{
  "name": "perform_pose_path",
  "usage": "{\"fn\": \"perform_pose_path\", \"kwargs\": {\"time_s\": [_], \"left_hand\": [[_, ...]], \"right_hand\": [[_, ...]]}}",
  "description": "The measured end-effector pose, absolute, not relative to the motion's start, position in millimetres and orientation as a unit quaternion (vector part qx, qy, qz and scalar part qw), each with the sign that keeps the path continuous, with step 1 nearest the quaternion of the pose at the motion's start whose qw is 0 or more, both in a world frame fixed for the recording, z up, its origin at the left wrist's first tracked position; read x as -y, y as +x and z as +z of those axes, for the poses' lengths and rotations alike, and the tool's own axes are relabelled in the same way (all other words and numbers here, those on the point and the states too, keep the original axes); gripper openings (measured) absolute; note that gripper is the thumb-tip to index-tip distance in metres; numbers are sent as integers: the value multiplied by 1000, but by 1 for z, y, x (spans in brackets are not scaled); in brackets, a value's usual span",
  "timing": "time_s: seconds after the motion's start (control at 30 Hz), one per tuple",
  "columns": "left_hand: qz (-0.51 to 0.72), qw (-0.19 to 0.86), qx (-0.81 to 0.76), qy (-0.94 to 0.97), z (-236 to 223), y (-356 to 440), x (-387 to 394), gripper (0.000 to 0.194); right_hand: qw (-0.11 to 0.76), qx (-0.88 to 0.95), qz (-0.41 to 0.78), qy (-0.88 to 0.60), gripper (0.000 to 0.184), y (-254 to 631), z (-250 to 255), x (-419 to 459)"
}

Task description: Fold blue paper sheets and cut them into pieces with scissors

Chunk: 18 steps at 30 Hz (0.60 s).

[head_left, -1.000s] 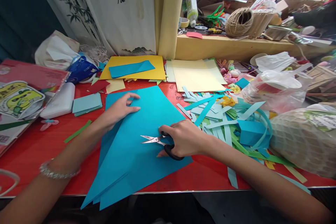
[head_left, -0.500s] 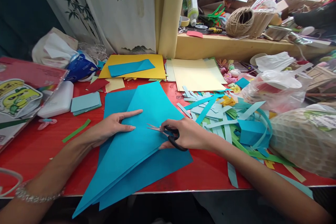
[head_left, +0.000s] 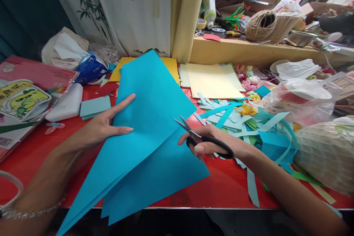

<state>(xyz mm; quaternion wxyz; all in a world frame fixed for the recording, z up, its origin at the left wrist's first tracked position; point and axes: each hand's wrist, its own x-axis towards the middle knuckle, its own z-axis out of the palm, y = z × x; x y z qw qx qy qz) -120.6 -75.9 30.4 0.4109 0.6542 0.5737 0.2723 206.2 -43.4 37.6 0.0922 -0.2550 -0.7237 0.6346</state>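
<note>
A large folded sheet of blue paper is raised and tilted over the table's front part. My left hand grips its left edge, with thumb and forefinger spread on top and the other fingers out of sight behind it. In my right hand is a pair of scissors with black handles, blades slightly apart and pointing up and left. The blades are close to the paper's right edge; whether they touch it I cannot tell. Another blue sheet lies beneath, partly past the table's front edge.
Cut paper strips are heaped on the right of the red table. Pale yellow sheets lie at the back, small light-blue sheets at the left. Plastic bags crowd the right side. Twine sits on the ledge.
The folded blue paper has been lifted and shifted, its top corner now over the yellow sheet. The scissors have moved right, off the paper's middle, and are turned in my right hand.
</note>
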Motion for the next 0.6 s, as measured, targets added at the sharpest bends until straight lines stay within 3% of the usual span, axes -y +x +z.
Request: {"fn": "perform_pose_path", "kwargs": {"time_s": [0.27, 0.6], "left_hand": [[399, 388, -565, 610, 45, -124, 84, 86], [384, 430, -553, 601, 44, -121, 84, 84]], "right_hand": [[16, 716, 614, -333, 51, 202, 40, 47], [76, 696, 624, -348, 45, 196, 33, 55]]}}
